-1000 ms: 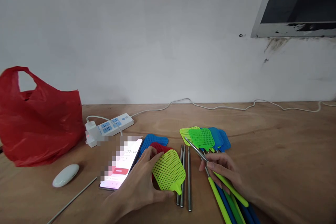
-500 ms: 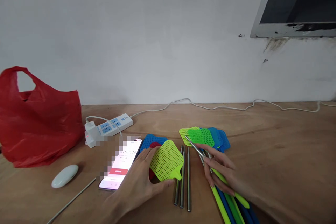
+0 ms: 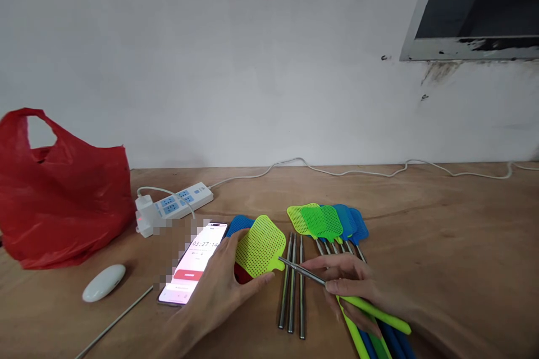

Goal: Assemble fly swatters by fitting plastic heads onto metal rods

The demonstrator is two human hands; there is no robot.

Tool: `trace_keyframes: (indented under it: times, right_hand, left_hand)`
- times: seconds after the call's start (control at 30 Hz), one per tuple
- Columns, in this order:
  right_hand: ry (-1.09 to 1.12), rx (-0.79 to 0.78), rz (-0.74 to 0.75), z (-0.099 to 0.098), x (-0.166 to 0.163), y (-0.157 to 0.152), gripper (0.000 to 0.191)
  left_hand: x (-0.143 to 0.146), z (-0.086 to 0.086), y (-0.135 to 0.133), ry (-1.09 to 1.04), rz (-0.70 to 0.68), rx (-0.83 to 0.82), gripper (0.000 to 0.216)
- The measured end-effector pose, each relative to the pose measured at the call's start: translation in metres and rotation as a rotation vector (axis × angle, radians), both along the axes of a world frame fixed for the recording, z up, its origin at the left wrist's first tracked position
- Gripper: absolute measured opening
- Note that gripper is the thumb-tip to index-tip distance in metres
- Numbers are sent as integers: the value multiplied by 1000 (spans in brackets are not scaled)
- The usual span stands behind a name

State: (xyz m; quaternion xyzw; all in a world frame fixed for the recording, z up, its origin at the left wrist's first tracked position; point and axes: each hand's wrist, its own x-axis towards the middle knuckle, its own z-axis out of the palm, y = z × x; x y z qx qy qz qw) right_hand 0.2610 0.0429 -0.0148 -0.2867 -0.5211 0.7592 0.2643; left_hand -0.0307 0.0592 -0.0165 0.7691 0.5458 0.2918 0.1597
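My left hand [image 3: 225,283] is closed on a yellow-green fly swatter head [image 3: 261,247], a perforated paddle with a short neck pointing right. In my right hand [image 3: 351,286] is a metal rod with a yellow-green handle [image 3: 377,314]. The rod's tip [image 3: 284,261] meets the neck of the head; whether it is inserted I cannot tell. Under the left hand lie a blue swatter head [image 3: 240,224] and a partly hidden red one [image 3: 243,275]. Between the hands, three bare metal rods [image 3: 291,286] lie side by side. Several swatters [image 3: 328,221] with green and blue heads lie beneath and beyond my right hand.
A lit phone [image 3: 194,263] with a timer lies left of my left hand. Farther left are a white power strip [image 3: 185,202], a red plastic bag [image 3: 63,190] and a white oval object [image 3: 104,282]. A white cable [image 3: 357,172] runs along the wall.
My right hand has swung the rod's tip left and down to the neck of the swatter head. My left hand has shifted the head slightly left and up.
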Motion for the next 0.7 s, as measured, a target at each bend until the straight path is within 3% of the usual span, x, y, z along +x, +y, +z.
trace_keyframes:
  times: [0.33, 0.53, 0.7]
  right_hand:
    - [56, -3, 42, -4, 0, 2, 46]
    - [28, -1, 21, -11, 1, 5, 47]
    - [4, -11, 14, -4, 0, 2, 46]
  left_hand:
    - [2, 6, 0, -125, 55, -120, 72]
    - [2, 7, -1, -155, 62, -105, 70]
    - [4, 11, -2, -191, 79, -66, 72]
